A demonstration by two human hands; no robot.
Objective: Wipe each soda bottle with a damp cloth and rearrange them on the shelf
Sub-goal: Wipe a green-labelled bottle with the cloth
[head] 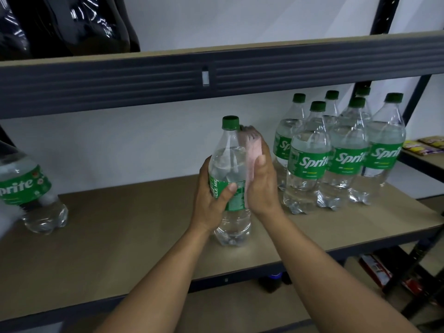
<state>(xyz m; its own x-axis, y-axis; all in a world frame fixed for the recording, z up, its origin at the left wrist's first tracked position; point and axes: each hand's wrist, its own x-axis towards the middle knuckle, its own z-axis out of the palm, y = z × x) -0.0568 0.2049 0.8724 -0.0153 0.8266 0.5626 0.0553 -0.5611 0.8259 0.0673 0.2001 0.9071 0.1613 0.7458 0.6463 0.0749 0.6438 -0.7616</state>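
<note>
A clear Sprite bottle with a green cap and green label stands upright near the middle of the brown shelf board. My left hand grips it around the label from the left. My right hand holds a folded pink cloth against the bottle's right side, thumb over the cloth. Several more Sprite bottles stand grouped at the right of the same shelf. One further Sprite bottle stands at the far left edge.
A dark metal shelf beam crosses overhead, with dark bottles on the upper shelf. A neighbouring shelf at the right carries yellow and purple packets. Red packages lie on a lower shelf at the right.
</note>
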